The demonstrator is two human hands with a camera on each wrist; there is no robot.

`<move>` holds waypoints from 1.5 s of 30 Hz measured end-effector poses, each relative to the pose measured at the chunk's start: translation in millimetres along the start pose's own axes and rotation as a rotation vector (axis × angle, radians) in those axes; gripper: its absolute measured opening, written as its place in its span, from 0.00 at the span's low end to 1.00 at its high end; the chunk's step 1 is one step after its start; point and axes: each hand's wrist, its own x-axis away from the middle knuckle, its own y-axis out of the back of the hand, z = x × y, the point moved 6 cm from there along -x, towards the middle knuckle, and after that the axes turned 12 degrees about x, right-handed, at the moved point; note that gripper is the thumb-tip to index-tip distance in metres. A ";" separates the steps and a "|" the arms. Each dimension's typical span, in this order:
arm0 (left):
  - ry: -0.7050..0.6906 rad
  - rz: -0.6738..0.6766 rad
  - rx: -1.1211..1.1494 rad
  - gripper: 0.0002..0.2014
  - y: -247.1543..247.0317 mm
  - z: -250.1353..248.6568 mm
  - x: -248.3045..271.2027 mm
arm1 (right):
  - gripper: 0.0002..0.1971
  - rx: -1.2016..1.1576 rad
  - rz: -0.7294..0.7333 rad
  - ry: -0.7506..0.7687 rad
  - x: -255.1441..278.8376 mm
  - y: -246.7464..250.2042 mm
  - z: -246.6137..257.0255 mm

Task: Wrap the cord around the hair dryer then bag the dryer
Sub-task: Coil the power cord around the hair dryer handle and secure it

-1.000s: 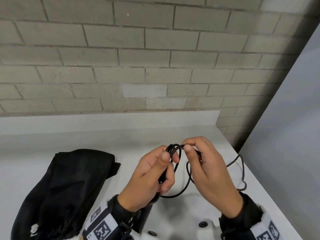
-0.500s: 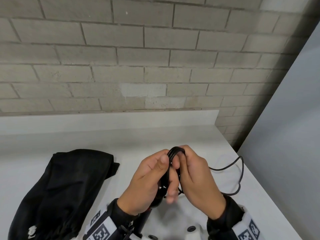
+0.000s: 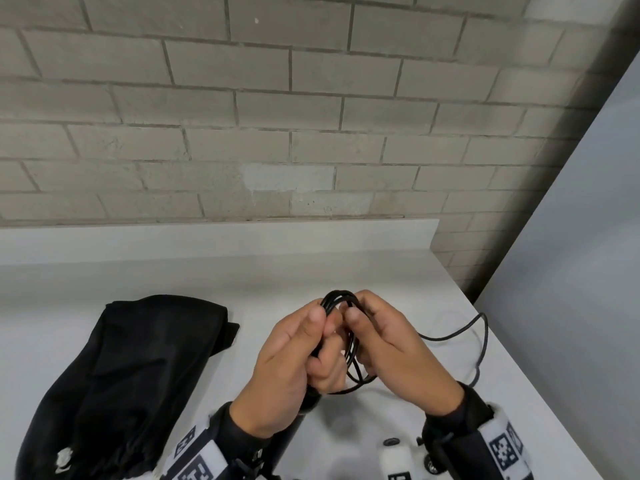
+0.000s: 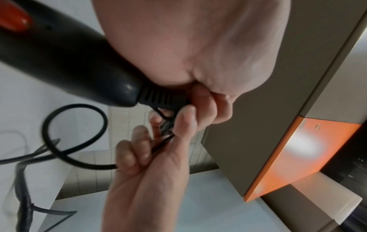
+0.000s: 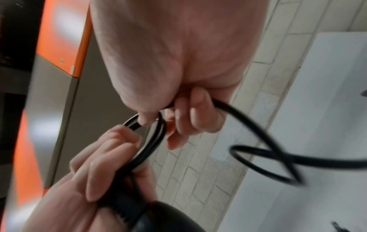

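Both hands now pressed together on the coiled cord (image 3: 341, 336): left hand (image 3: 294, 362) clamps coil and dryer (image 4: 65, 62), right hand (image 3: 391, 344) pinches another loop on. Less slack than before; bag (image 3: 114, 382) left of dryer on desk (image 3: 242, 282).

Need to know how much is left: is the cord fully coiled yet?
Not fully. Several loops of the cord are bunched between the left hand and right hand, but a loose length trails right across the counter.
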 end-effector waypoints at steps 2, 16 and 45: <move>-0.036 -0.062 0.055 0.19 6.3 -5.0 -0.7 | 0.14 -0.129 -0.009 -0.075 6.3 0.2 -17.2; -0.304 -0.453 0.079 0.15 42.1 -54.3 2.7 | 0.06 0.116 -0.252 -0.130 52.0 -15.7 -74.8; -0.183 -0.356 0.072 0.17 43.2 -56.2 7.6 | 0.13 0.078 -0.490 0.076 15.1 102.9 43.7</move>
